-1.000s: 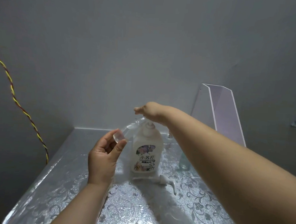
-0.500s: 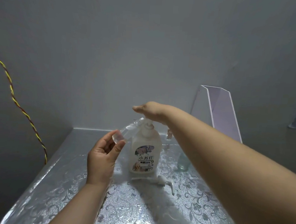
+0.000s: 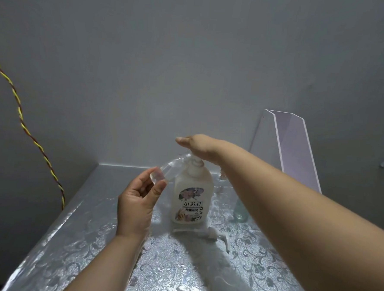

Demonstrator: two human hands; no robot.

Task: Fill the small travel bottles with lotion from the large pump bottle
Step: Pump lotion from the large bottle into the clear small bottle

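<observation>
- Left hand (image 3: 138, 202): a small travel bottle (image 3: 169, 168) is being pinched at its base between the thumb and curled fingers; the clear bottle is being held tilted in the air, its neck being pointed up and rightward at the top of the large pump bottle (image 3: 192, 197).
- Right hand (image 3: 200, 146): is being laid flat, fingers straight and together, on the top of the large pump bottle; nothing is being gripped.
- Large pump bottle: white, flowered label; is being kept upright on the silver patterned table (image 3: 90, 240), between the two hands.
- Loose white pump (image 3: 206, 232): is being left lying on the table, just in front of the large bottle.
- Greenish clear bottle (image 3: 241, 212): is being partly hidden by the right forearm.
- Clear acrylic stand (image 3: 296, 151): is being kept at the table's far right.
- Twisted yellow-and-red cord (image 3: 30, 133): is being hung along the left wall.
</observation>
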